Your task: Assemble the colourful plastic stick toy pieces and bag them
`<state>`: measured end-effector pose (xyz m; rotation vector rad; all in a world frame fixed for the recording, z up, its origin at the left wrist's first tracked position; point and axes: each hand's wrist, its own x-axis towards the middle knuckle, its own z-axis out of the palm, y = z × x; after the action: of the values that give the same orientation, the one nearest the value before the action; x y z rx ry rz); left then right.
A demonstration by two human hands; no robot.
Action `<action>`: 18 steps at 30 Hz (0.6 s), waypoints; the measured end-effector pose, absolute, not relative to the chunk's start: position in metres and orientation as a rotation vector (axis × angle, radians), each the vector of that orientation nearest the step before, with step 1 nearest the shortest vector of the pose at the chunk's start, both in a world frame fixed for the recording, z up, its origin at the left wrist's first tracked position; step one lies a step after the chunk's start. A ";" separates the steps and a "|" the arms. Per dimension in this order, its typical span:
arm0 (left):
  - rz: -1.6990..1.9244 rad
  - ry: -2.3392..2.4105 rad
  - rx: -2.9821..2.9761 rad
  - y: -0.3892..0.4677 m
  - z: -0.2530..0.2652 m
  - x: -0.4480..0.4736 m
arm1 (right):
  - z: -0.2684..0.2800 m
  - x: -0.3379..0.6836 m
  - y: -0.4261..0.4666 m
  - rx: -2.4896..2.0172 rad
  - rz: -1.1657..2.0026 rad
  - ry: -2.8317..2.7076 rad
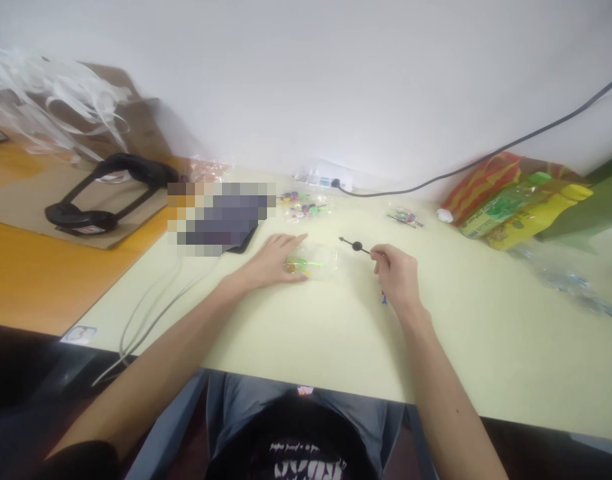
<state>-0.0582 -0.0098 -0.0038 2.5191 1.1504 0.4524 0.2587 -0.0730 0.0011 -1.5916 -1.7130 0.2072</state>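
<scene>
Black arrow-tipped rod (357,246), pinched by the grip of the right hand (399,275), is right of a clear plastic bag (325,262) on the counter (331,333); the left hand (272,262), grip spread, touches the bag's left end.

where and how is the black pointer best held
Probably by its thin shaft, pinched near the right-hand end and approached from the right, as the right hand does: the black pointer has a wider round disc partway along and its arrow tip faces left, so both stay uncovered.
</scene>
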 end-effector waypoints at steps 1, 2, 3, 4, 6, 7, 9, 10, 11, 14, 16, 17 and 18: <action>0.454 1.153 2.516 -0.010 -0.004 -0.058 | 0.003 0.258 -0.074 -1.568 0.207 -1.695; 0.455 1.155 2.513 -0.010 -0.004 -0.058 | 0.004 0.257 -0.075 -1.546 0.201 -1.687; 0.459 1.158 2.510 -0.010 -0.003 -0.059 | 0.005 0.257 -0.075 -1.525 0.195 -1.690; 0.464 1.162 2.508 -0.010 -0.003 -0.059 | 0.005 0.257 -0.075 -1.505 0.195 -1.700; 0.473 1.174 2.504 -0.009 -0.003 -0.060 | 0.004 0.257 -0.075 -1.479 0.215 -1.725; 0.477 1.183 2.503 -0.008 -0.003 -0.061 | 0.004 0.258 -0.075 -1.476 0.228 -1.738; 0.483 1.198 2.503 -0.008 -0.003 -0.063 | 0.003 0.258 -0.075 -1.488 0.243 -1.776; 0.487 1.201 2.502 -0.007 -0.003 -0.063 | 0.003 0.258 -0.075 -1.501 0.239 -1.802; 0.490 1.203 2.499 -0.007 -0.003 -0.063 | 0.003 0.258 -0.075 -1.515 0.228 -1.834; 0.502 1.191 2.487 -0.008 -0.003 -0.063 | 0.001 0.256 -0.075 -1.528 0.187 -1.911; 0.502 1.174 2.485 -0.010 -0.002 -0.061 | 0.000 0.255 -0.074 -1.503 0.193 -1.926; 0.500 1.164 2.486 -0.010 -0.001 -0.060 | -0.001 0.254 -0.074 -1.485 0.206 -1.923; 0.497 1.155 2.488 -0.011 -0.001 -0.060 | -0.001 0.253 -0.074 -1.467 0.220 -1.912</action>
<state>-0.0595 -0.0111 -0.0010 2.4884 1.1551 0.4968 0.2530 -0.0742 -0.0013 -1.4672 -1.9117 0.2201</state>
